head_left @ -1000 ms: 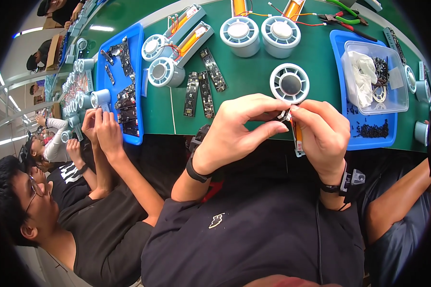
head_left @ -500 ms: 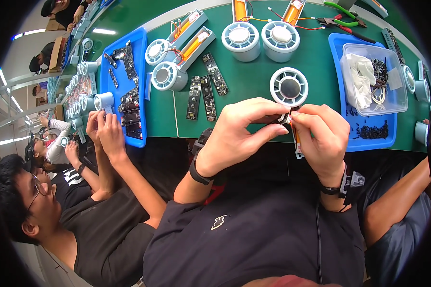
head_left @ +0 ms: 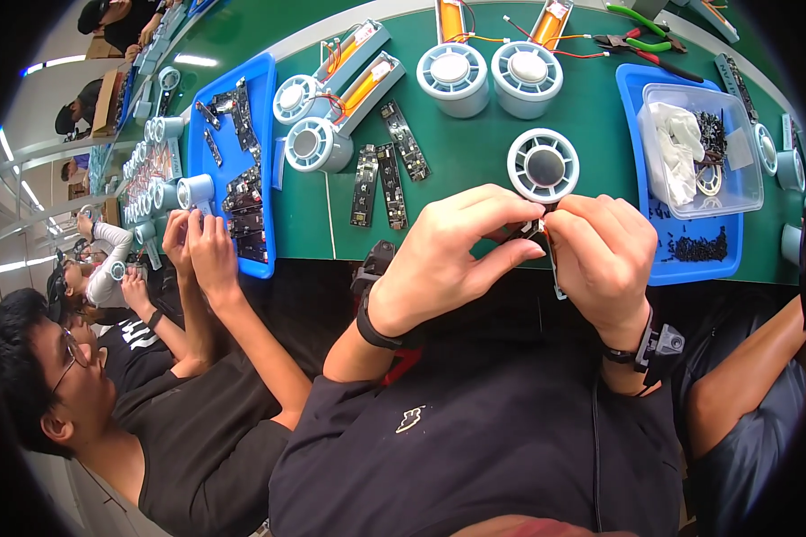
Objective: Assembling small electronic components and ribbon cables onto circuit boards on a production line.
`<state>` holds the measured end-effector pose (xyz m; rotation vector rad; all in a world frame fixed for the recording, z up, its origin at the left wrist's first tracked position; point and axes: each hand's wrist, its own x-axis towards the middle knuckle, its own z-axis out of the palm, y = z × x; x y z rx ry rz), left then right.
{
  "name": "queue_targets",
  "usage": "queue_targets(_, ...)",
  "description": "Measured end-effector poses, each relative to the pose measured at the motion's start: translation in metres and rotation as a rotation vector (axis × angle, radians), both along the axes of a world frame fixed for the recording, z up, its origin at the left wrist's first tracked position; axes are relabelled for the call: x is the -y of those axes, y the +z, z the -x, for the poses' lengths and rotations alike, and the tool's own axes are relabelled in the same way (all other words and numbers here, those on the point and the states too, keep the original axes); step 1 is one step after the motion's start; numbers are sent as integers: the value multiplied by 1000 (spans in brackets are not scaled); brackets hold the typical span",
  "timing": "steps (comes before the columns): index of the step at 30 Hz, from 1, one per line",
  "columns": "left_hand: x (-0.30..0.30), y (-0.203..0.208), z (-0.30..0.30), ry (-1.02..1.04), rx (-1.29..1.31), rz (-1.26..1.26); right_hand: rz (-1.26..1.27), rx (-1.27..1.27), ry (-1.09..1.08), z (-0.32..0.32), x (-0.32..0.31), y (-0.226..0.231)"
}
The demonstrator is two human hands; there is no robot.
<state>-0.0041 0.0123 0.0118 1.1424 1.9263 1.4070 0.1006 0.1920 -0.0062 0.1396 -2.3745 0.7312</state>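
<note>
In front of me a light-blue handheld fan (head_left: 521, 166) has its round, slotted head on the green table, with its handle towards me, mostly hidden by my hands. My left hand (head_left: 461, 246) pinches a small black circuit board (head_left: 530, 228) with a white socket at the handle, between thumb and fingers. Close against it, my right hand (head_left: 600, 251) has its fingertips closed on a thin wire end. Whether its plug sits in the socket is hidden by the fingers. Below the right fingers the end of the handle (head_left: 561, 292) sticks out.
Several loose circuit boards (head_left: 390, 183) lie to the left, beside fans with orange batteries (head_left: 360, 88). A blue tray (head_left: 269, 152) holds more boards. On the right, another blue tray (head_left: 734, 259) carries screws and a clear box (head_left: 748, 192). Pliers (head_left: 654, 58) lie behind. A co-worker's hands (head_left: 208, 251) are at left.
Both hands stay together at the fan handle. The right fingers have turned slightly, hiding more of the wire and battery. The rest looks the same.
</note>
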Motion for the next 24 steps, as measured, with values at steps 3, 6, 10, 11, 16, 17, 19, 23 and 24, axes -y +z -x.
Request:
queue_targets(3, 2, 1, 3, -20, 2, -2, 71, 29, 4, -1, -2, -2)
queue_targets(6, 3, 1, 6, -69, 14, 11, 106, 40, 13, -2, -3, -4)
queue_targets(10, 2, 2, 7, -80, -1, 23, 93, 30, 32, -1, -2, -5)
queue_targets(11, 2, 3, 8, -80, 0, 23, 82, 29, 38, 0, -3, -4)
queue_targets(16, 2, 3, 10, -114, 2, 55, 84, 22, 71, 0, -3, -5)
queue_targets(17, 2, 3, 10, -117, -4, 48, 83, 23, 69, 0, -4, -4)
queue_targets(19, 2, 2, 8, -123, -8, 39, 74, 17, 81, -1, -5, -3)
queue_targets(23, 2, 3, 0, -64, -23, 62, 92, -72, -8, -4, -7, -5)
queue_targets(24, 2, 7, -1, -11, 73, 140, 106, -114, -54, -6, -8, -5)
